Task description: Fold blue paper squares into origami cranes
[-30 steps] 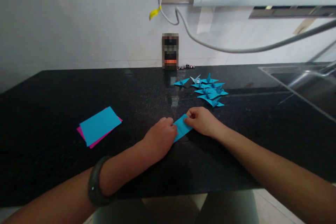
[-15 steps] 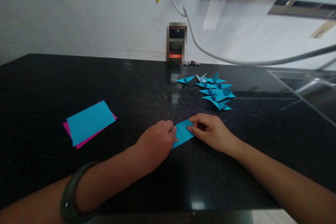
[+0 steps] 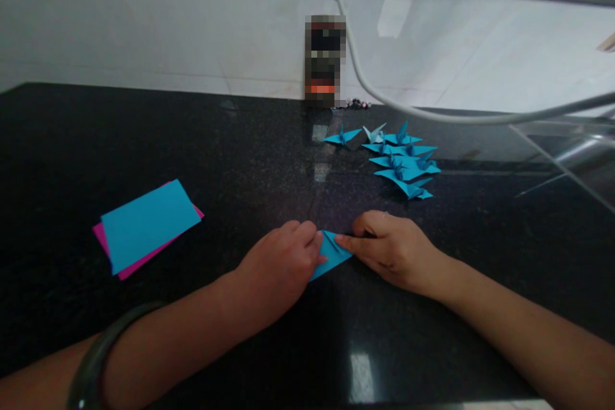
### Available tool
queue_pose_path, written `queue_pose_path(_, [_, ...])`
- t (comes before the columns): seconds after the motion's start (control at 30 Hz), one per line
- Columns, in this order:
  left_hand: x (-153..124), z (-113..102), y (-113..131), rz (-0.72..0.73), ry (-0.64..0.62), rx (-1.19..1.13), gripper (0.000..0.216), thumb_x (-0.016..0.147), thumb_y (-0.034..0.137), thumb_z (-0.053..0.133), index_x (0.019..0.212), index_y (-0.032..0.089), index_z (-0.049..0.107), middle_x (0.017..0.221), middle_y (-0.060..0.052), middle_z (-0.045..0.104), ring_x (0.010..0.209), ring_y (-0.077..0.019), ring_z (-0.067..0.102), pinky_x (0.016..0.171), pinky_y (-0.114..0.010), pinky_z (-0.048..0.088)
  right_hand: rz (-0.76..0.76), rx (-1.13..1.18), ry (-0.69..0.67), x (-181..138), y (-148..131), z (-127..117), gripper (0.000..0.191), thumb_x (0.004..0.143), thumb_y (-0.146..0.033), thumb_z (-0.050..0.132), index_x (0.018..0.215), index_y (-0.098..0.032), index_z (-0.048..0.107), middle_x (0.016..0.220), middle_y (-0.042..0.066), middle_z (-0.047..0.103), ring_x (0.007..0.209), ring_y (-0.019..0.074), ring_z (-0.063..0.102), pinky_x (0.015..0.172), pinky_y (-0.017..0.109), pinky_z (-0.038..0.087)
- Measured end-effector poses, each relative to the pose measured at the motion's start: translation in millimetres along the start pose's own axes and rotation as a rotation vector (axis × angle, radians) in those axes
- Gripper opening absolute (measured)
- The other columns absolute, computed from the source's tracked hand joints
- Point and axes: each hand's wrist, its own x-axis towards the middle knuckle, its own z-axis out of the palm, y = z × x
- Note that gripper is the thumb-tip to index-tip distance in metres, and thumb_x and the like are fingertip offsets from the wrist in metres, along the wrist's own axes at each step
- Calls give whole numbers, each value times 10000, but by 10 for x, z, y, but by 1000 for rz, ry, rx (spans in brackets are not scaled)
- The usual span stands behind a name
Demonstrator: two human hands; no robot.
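The black polished counter (image 3: 144,134) fills the view, running back to a pale tiled wall (image 3: 144,13). Both forearms reach in from the near edge and meet just right of the counter's middle, close to that near edge. The left arm comes in low from the near left corner with a dark bangle (image 3: 91,365) at the wrist. The left hand (image 3: 281,262) lies knuckles up, fingers curled down and pressing on the left end of the blue paper (image 3: 331,254). The right arm angles in from the near right corner. The right hand (image 3: 394,250) rests palm down, its fingers (image 3: 353,245) stretched flat and nearly closed together, tips pinning the paper's right end to the counter.

That blue paper lies flat between the two hands, folded into a narrow pointed shape with a visible crease; most of its left part is hidden under the left hand.

Toward the left edge sits a stack of paper sheets (image 3: 147,224), blue on top of pink. Toward the far edge, right of centre, is a cluster of folded blue paper cranes (image 3: 401,163). A grey cable (image 3: 432,114) sweeps across above them, and a small blurred object (image 3: 325,59) stands against the wall.
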Motion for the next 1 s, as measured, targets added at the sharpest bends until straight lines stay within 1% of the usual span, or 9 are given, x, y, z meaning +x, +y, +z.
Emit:
queue_pose_path(0.17, [-21,13,2,4,-1,14,191,872,194,450,907,129,626,808,-50,557,745,-195,525,652,-322,471,-39,-50,-32,22,-36,-36,318,926,-289,388,878,-174,680,714,42,537,618,108,465,554,225,363])
queue_pose_path(0.3, [-19,12,14,-1,-7,19,197,875,179,434,891,134,626,812,-49,551,746,-190,517,656,-317,461,-44,-40,-66,18,-22,-24,295,924,-278,399,868,-176,671,704,30,512,620,106,445,565,228,344])
queue_pose_path(0.43, [2,-11,29,-15,-46,9,214,880,176,421,908,125,626,810,-52,552,751,-197,519,661,-326,464,-74,-18,-92,17,-3,-9,277,926,-260,397,907,-169,658,706,30,498,634,109,442,579,231,338])
queue_pose_path(0.63, [14,-51,42,-55,-105,-4,261,898,204,388,968,113,622,842,-70,561,785,-216,529,685,-342,464,-134,-47,-135,55,2,-45,319,941,-266,363,858,-167,655,678,21,487,628,109,435,582,242,320])
queue_pose_path(0.73, [11,-77,53,-44,-116,10,279,903,210,373,990,114,621,853,-77,564,787,-220,526,684,-345,458,-179,-69,-120,63,-10,-42,326,944,-247,350,849,-153,647,677,25,510,641,116,447,595,254,329])
queue_pose_path(0.83, [11,-99,64,-51,-129,11,286,905,213,368,992,110,620,855,-80,563,787,-218,524,683,-341,452,-235,-89,-68,52,-18,-12,317,938,-224,362,816,-147,644,655,23,518,632,121,442,592,266,323])
queue_pose_path(0.9, [13,-98,64,-64,-127,4,294,909,219,358,997,111,617,858,-78,563,785,-212,522,681,-333,449,-241,-75,-35,40,-14,9,305,930,-213,383,780,-149,641,635,17,509,621,119,433,584,267,314])
queue_pose_path(1.0, [13,-72,54,-40,-100,23,282,906,228,373,993,116,618,856,-74,559,784,-206,518,686,-326,443,-237,-22,-37,29,0,21,288,919,-206,405,751,-150,631,629,13,504,634,121,444,600,267,320])
